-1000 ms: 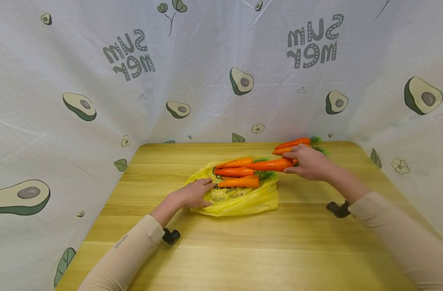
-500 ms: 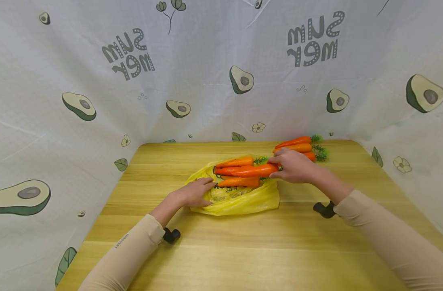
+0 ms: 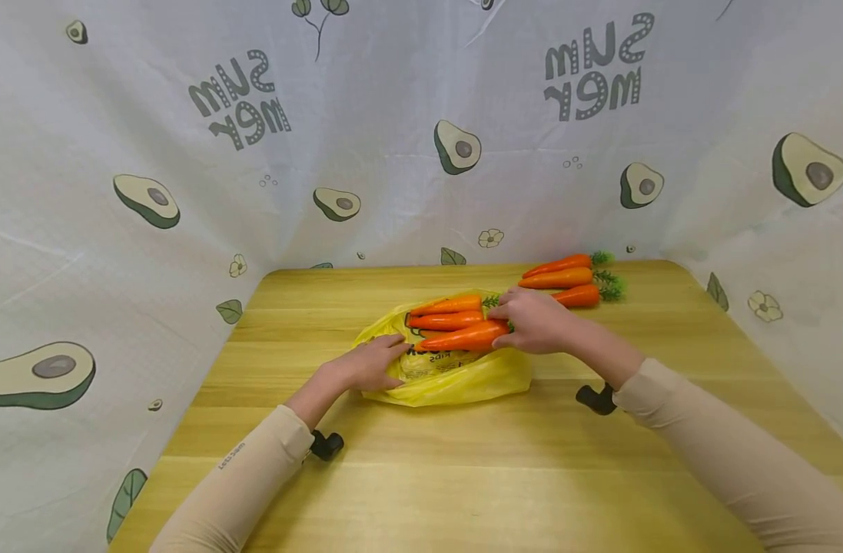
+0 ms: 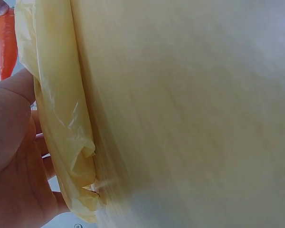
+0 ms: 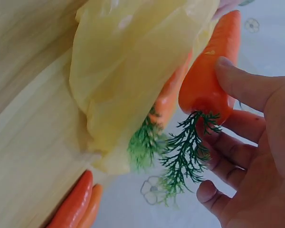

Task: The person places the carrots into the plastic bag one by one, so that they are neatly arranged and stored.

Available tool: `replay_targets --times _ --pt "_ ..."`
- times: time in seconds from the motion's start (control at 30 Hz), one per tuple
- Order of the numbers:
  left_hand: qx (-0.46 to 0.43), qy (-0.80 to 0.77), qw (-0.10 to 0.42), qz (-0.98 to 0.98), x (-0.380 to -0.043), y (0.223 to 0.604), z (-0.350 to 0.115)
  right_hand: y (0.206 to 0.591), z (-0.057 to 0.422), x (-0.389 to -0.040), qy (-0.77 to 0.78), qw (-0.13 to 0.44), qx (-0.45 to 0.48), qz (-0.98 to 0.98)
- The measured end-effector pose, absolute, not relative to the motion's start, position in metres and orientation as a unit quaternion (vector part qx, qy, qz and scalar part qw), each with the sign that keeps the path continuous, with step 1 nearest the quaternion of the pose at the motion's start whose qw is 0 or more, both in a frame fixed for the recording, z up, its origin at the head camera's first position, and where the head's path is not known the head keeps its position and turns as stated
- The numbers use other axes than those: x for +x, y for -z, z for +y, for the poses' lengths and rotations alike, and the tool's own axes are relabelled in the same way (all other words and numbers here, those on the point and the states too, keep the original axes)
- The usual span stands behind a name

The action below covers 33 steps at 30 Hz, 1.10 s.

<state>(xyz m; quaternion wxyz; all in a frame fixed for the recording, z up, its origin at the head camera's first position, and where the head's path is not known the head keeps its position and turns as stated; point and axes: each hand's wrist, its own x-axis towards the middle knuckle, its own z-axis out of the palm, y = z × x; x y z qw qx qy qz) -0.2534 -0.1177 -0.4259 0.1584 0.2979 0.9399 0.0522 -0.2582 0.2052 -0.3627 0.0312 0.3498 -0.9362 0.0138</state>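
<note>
In the head view a yellow plastic bag point(image 3: 469, 388) lies spread on the table, its printed inside facing up. My right hand point(image 3: 537, 322) pinches an orange-red toy carrot point(image 3: 466, 337) by its thick end, thumb on one side and fingers on the other. That carrot's tip points left, low over the bag, and its green top point(image 5: 183, 147) hangs by my fingers in the right wrist view. Beyond it an orange carrot point(image 3: 452, 305) and a redder carrot point(image 3: 449, 321) lie on the bag. My left hand point(image 3: 373, 364) rests at the bag's left rim with fingers extended.
Three more carrots lie side by side at the back right: a red carrot point(image 3: 558, 266), an orange carrot point(image 3: 556, 279) and a nearer red carrot point(image 3: 579, 296). A printed cloth point(image 3: 393, 153) hangs behind the wooden table point(image 3: 421, 491).
My right hand has moved left and slightly toward me, bringing its carrot from the bag's right edge to over the near carrot, which it now covers. My left hand stays in place.
</note>
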Motion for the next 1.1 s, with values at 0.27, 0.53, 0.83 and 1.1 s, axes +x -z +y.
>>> replay_targets --times 0.27,0.53,0.83,1.1 --pt "0.297 -0.051 0.155 0.941 -0.253 0.426 -0.117 0.375 0.194 -0.257 -0.003 0.026 0.357 -0.934" --pt "0.3 -0.047 0.155 0.94 -0.253 0.425 -0.117 0.384 0.187 -0.251 0.005 0.027 0.356 -0.934" --pt "0.3 -0.049 0.156 0.94 -0.253 0.424 -0.117 0.389 0.183 -0.247 0.002 0.016 0.336 -0.942" --pt "0.307 -0.053 0.153 0.938 -0.253 0.425 -0.118 0.391 0.182 -0.247 0.012 0.022 0.353 -0.935"
